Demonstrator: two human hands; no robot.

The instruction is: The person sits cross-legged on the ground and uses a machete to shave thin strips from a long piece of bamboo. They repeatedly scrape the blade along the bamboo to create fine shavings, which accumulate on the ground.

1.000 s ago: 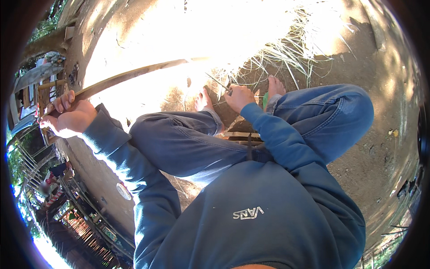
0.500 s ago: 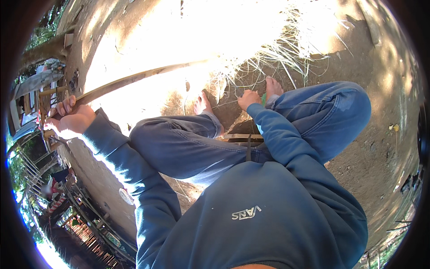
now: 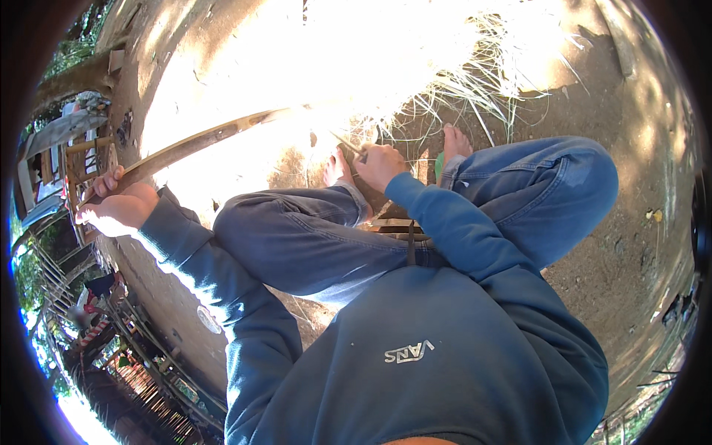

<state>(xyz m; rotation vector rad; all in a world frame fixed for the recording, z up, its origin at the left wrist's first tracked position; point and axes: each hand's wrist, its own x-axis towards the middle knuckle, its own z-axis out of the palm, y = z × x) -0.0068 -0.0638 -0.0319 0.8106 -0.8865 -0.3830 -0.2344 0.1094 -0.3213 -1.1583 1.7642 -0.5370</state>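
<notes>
A long split-bamboo strip (image 3: 200, 141) slants from the left side toward the glare ahead, where its far end is washed out. My left hand (image 3: 126, 204) is closed around its near end, out to the left of my knee. Between my shins, my right hand (image 3: 380, 166) is closed on a slim, pale, stick-shaped thing (image 3: 345, 142) that juts out up and left past the fingers. Its kind does not show clearly, and the fingers cover the rest of it. The right hand is apart from the bamboo strip.
Thin pale shavings (image 3: 486, 93) lie heaped beyond my bare feet (image 3: 457, 141). A short wooden piece (image 3: 393, 222) is below, between my legs. At far left stand a wooden structure (image 3: 70, 137) and a tree trunk (image 3: 78, 80). Strong sunlight whitens the ground ahead.
My right hand has moved left, away from the right foot toward the left one, and the pale thing in it now shows. The bamboo strip has shifted slightly back toward my left.
</notes>
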